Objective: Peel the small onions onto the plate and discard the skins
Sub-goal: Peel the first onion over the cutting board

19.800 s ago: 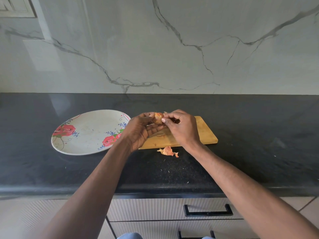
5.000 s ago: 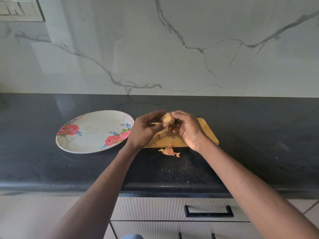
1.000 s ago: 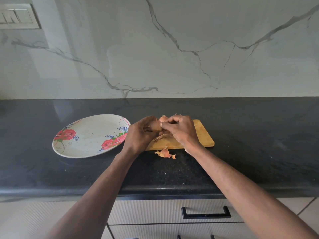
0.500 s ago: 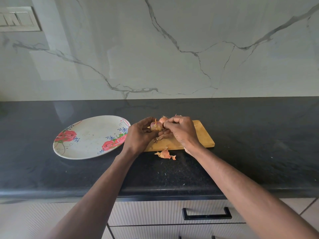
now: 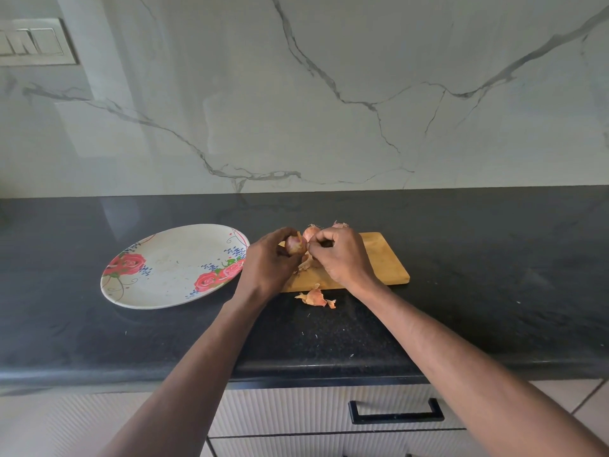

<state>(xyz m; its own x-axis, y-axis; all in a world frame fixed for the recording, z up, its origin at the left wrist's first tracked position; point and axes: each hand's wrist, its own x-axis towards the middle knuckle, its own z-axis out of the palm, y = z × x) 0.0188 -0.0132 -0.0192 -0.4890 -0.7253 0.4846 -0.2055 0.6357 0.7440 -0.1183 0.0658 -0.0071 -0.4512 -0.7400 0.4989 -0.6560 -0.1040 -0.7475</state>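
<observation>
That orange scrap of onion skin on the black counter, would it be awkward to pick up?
Probably. The skin scrap looks thin and curled, so likely very light, flimsy and quick to crumble. It lies low on the counter, so fingers may have to pinch or sweep it.

We see the left hand (image 5: 268, 262) gripping an onion (image 5: 294, 244) over the board (image 5: 384, 262), the right hand (image 5: 342, 255) pinching its skin. Two onions (image 5: 311, 231) sit at the board's far edge; the plate (image 5: 171, 258) lies left, a peel (image 5: 315, 296) near the board's front edge.
</observation>
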